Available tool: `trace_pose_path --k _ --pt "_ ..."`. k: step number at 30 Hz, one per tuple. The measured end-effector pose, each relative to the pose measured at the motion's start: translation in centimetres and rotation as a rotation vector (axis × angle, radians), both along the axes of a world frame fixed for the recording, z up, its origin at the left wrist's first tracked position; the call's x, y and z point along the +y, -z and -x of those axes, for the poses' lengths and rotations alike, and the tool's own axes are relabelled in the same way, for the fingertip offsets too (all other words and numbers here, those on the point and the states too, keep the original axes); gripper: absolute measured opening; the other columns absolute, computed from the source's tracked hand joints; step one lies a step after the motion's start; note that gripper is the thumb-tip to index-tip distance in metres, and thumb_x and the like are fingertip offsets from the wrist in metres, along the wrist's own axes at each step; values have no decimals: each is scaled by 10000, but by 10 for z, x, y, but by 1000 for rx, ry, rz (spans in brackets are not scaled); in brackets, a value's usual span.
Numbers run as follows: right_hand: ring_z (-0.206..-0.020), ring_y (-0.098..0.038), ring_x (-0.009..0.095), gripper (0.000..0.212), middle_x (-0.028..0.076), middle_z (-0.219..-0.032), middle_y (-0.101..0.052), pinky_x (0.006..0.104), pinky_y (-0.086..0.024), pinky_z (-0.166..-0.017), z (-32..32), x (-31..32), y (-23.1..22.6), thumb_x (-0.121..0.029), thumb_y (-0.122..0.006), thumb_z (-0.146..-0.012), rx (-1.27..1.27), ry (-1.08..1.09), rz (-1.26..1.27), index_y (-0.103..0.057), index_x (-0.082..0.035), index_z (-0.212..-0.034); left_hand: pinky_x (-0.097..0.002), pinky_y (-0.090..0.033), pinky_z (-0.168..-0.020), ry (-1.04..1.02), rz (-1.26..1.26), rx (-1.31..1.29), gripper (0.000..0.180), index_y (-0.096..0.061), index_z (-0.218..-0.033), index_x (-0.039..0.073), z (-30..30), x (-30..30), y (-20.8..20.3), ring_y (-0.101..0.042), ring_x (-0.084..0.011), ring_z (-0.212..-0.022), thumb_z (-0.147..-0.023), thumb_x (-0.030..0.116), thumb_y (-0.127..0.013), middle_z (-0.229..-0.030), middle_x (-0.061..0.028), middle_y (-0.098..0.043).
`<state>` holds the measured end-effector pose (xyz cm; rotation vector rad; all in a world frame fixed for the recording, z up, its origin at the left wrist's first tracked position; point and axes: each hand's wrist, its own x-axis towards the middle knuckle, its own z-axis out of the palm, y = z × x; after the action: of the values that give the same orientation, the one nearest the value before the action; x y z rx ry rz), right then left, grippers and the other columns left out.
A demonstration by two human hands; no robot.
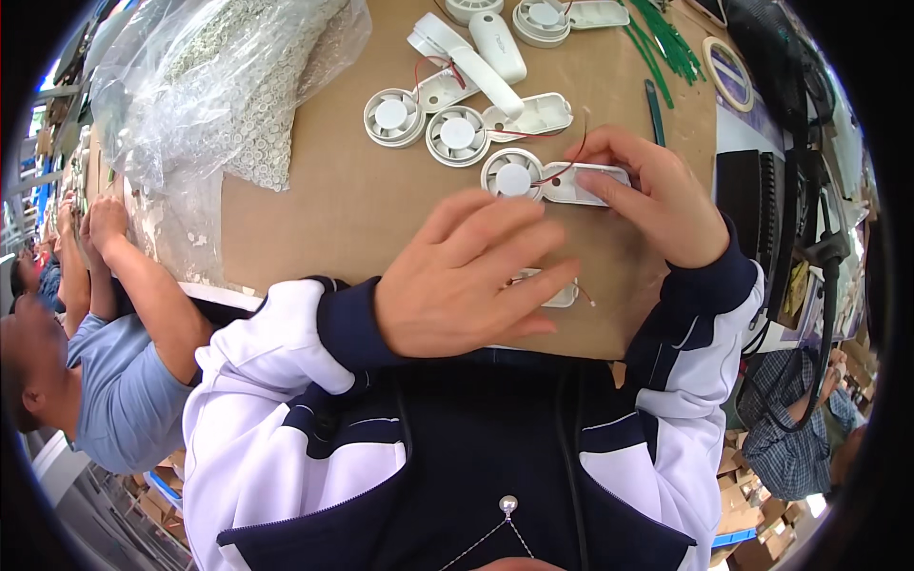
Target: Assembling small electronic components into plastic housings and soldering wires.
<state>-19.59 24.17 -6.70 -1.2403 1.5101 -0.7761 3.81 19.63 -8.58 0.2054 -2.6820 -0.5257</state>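
My right hand pinches the white open handle shell of a small handheld fan between thumb and fingers. Thin red wires run from the round fan head into that shell. My left hand hovers just below the fan head, its fingers spread and slightly blurred, with nothing visible in them. Partly hidden behind those fingers lies another white shell piece with a short wire at its end. Two more fans with round bladed heads, one fan and another fan, lie beyond my hands.
A clear plastic bag of small whitish rings spreads at the far left. More white fan parts lie at the back. Green strips, a dark slim tool and a tape roll are at right. A co-worker sits at left.
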Motion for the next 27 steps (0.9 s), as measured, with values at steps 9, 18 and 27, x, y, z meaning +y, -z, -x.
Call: trace_pose_path --k 9,18,27 --pt "-739 -542 148 242 38 -899 -624 259 -449 -715 -10 -12 -1 -59 -676 -839 251 7 305 -647 -37 -1078 -590 -182 -1140 -133 -103 -228 532 -594 -1286 182 -34 -2 3 -340 -373 -1373 -833 458 -634 -1359 -136 -464" --pt "-713 -575 168 227 18 -829 -629 264 -444 -642 -49 -42 33 -132 -699 -803 800 215 824 -654 -106 -1025 -513 -265 -1120 -333 -63 -74 461 -614 -1252 155 -19 -47 -3 -375 -375 -1331 -836 336 -693 -1355 -112 -467" --pt "-617 -576 193 121 13 -765 -627 291 -452 -590 -33 -32 27 -114 -659 -812 773 414 587 -623 -99 -927 -435 -340 -1073 -147 -104 -92 379 -634 -1166 117 7 -63 -8 -424 -330 -1292 -801 173 -722 -1325 -88 -502"
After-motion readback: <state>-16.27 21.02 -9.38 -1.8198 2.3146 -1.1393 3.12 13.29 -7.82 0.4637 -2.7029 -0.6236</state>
